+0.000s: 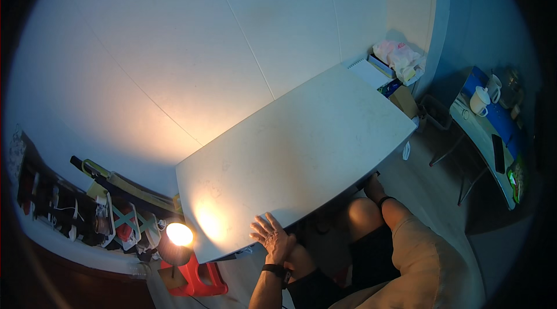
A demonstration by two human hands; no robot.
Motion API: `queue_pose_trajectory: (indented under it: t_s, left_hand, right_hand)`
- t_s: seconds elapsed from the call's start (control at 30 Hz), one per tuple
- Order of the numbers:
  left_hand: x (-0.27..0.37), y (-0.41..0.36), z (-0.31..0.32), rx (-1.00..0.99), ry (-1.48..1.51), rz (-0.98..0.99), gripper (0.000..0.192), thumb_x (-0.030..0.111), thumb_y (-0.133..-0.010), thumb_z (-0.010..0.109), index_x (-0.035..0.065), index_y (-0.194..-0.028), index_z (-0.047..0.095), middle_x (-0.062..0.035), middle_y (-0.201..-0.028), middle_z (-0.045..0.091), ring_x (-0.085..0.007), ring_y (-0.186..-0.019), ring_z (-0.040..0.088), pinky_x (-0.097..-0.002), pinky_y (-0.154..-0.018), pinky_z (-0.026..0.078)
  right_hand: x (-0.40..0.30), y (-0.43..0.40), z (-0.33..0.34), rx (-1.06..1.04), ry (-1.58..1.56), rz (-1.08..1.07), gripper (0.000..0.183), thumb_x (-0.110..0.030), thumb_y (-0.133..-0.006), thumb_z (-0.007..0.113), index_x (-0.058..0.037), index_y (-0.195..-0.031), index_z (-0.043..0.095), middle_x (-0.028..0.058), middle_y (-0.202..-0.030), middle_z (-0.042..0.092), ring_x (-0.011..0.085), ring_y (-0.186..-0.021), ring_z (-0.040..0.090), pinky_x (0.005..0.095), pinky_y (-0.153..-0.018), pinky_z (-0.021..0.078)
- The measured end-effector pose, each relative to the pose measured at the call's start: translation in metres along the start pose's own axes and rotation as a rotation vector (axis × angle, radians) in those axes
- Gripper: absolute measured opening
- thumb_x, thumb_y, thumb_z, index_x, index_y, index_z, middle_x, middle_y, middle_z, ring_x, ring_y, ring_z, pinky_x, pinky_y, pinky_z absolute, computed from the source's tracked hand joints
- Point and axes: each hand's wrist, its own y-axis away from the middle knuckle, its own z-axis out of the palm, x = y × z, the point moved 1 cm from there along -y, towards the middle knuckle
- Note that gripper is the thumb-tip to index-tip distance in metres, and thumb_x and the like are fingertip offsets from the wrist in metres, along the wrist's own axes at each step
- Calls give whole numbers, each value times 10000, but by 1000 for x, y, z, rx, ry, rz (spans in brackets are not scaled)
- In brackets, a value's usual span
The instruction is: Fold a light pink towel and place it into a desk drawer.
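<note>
A white rectangular table [296, 148] stands before me against the wall, its top lit warm at the left end. My left hand [272, 238] rests at the table's near edge with its fingers apart, and nothing is in it. A dark band with a watch circles that wrist. At the near edge farther right, my right hand [373, 186] reaches to the table's underside. Its fingertips are hidden there, so whether it grips anything cannot be told. My bare knees lie between the two hands.
A lit lamp [176, 241] stands over a red plastic stool [198, 278]. Behind it are crowded shelves [109, 217]. Boxes, a spiral notebook [367, 75] and a plastic bag [400, 58] sit beyond the table's far corner. At right, a folding table [465, 115] holds white mugs [479, 101] and a phone [498, 153].
</note>
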Motion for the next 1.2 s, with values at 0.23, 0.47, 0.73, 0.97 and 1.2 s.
queue_pose_trajectory:
  t_s: [0.23, 0.47, 0.73, 0.97, 1.2]
  left_hand:
    - [2, 1, -2, -1, -9, -1, 1180, 396, -750, 747, -46, -1550, 1, -393, -1576, -80, -603, -1439, -106, -739, -1105, -51]
    - [2, 1, -2, 6, 1, 19, 1181, 356, -734, 764, -51, -1547, 9, -406, -1568, -71, -612, -1435, -94, -748, -1099, -45]
    - [2, 1, -3, 3, 14, 15, 1160, 349, -742, 740, -51, -1548, 8, -402, -1571, -76, -608, -1436, -106, -741, -1101, -56]
    - [-2, 1, -1, 15, 20, 13, 1152, 380, -748, 719, -45, -1553, 13, -396, -1577, -66, -603, -1439, -108, -737, -1104, -61]
    - [0, 2, -2, 13, 11, 10, 1158, 373, -738, 727, -47, -1552, 18, -400, -1574, -71, -607, -1439, -97, -740, -1103, -53]
  right_hand:
    - [6, -5, 4, 27, 9, -40, 353, -199, -970, 457, 22, -1204, 311, 400, -1072, 606, 560, -1077, 573, 608, -916, 452]
    - [7, -4, 3, 29, 5, -61, 348, -199, -976, 445, 36, -1196, 311, 396, -1072, 609, 556, -1070, 576, 600, -913, 454]
    - [17, -12, 10, 46, -36, -96, 350, -197, -975, 449, 29, -1205, 313, 394, -1063, 610, 550, -1060, 580, 601, -884, 460]
    - [17, -12, 13, 64, -32, -116, 350, -207, -980, 447, 30, -1203, 318, 391, -1048, 617, 543, -1046, 590, 598, -871, 466]
    - [20, -16, 15, 67, -35, -122, 339, -205, -983, 437, 37, -1186, 313, 399, -1039, 616, 546, -1035, 593, 596, -878, 468]
